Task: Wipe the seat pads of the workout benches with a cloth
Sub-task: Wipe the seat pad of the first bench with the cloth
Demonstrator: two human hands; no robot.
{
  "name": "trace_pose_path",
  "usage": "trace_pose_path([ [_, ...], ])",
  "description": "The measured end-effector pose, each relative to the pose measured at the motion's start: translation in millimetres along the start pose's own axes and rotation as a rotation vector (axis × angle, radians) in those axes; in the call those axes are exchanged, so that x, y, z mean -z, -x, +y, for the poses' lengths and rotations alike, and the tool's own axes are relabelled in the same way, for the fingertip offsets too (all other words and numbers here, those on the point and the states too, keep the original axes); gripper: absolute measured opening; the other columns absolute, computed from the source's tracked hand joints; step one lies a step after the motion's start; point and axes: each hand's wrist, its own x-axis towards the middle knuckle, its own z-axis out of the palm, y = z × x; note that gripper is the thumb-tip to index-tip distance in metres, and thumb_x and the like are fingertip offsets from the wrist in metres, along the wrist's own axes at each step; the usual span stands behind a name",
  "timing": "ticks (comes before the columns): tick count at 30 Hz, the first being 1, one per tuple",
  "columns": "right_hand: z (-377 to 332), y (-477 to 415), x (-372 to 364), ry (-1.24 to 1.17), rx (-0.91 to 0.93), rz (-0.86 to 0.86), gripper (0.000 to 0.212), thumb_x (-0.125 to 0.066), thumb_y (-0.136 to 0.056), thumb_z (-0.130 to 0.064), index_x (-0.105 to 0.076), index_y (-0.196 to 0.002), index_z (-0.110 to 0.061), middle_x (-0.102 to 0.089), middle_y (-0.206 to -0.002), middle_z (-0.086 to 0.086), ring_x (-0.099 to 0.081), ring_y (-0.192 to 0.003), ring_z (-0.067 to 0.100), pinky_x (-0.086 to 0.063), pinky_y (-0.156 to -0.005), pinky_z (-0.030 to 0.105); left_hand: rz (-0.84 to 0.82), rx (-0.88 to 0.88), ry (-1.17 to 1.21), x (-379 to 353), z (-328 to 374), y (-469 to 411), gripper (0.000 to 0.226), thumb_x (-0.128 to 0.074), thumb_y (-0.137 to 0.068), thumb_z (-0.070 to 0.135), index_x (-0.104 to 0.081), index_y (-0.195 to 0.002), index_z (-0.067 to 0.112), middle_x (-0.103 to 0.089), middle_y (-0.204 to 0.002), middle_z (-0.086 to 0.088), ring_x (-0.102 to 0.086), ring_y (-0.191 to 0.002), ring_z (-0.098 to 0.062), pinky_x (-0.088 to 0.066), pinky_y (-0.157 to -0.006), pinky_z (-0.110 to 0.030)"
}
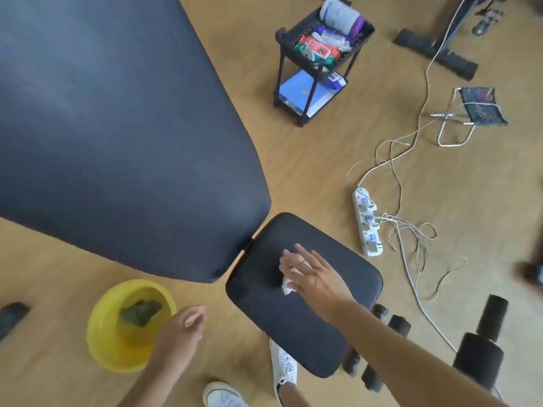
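- Two pads on this bench: the small seat pad in the lower middle, and the large back pad filling the upper left.
- Right hand lies flat on the seat pad, fingers spread, pressing a white cloth against the vinyl. Only a crumpled edge of the cloth shows under the palm and fingers.
- Left hand hangs loosely curled and holds nothing, just beside the yellow basin on the floor.
- Basin holds water and a dark green rag, partly sunk.
- Step in hand, as I judge it: wiping the seat pad, working near its middle toward the end by the back pad.
- To do it well: keep the palm flat so the cloth stays spread, not bunched. Run overlapping strokes along the pad from one end to the other, then follow the rounded edges and the end nearest the hinge gap, where grime likely gathers.
- White cloth looks small against the pad; refold to a clean face if it soils.
- Watch out: power strip and loose cables lie on the floor near the bench's right side. Keep drips and the basin well apart from them.
- Foam rollers at lower right; black cart of supplies stands well apart, beyond the bench.
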Motion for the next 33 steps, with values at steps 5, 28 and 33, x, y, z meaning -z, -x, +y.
trace_pose_path([
  [5, 13.8, 0.1, -55.4, -0.039, 0.100, -0.043, 0.058, -0.066, -0.093, -0.004, -0.052, -0.147, -0.015, -0.036, -0.162, -0.001, -0.029, -0.152, 0.027, -0.043, -0.113, 0.047, 0.091, -0.119, -0.181, -38.6, 27.0, -49.8, 0.054, -0.060, -0.098, 0.040, -0.057, -0.142, 0.010, -0.060, -0.145, -0.010, -0.056, -0.132, -0.032, -0.044, -0.106, -0.041],
  [28, 7.4, 57.8, -71.2, -0.114, 0.465, 0.043, 0.018, -0.059, -0.104, -0.013, -0.070, -0.118, -0.011, -0.067, -0.120, 0.003, -0.048, -0.079, 0.024, -0.050, -0.078, 0.030, 0.062, -0.138, -0.027, -67.4, 25.2, -105.4, 0.055, -0.094, -0.068, 0.022, -0.074, -0.113, -0.003, -0.072, -0.057, 0.011, -0.078, -0.074, -0.034, -0.060, -0.088, -0.051],
  [33, 62.4, 65.7, -49.3, -0.322, -0.708, 0.463, 0.037, -0.074, -0.080, 0.016, -0.078, -0.106, -0.009, -0.068, -0.087, 0.005, -0.061, -0.080, 0.025, -0.049, -0.074, 0.020, 0.044, -0.081, 0.033, -69.4, 33.2, -99.6, 0.058, -0.093, -0.071, 0.011, -0.070, -0.122, -0.006, -0.064, -0.069, 0.011, -0.078, -0.073, -0.035, -0.064, -0.079, -0.041],
])
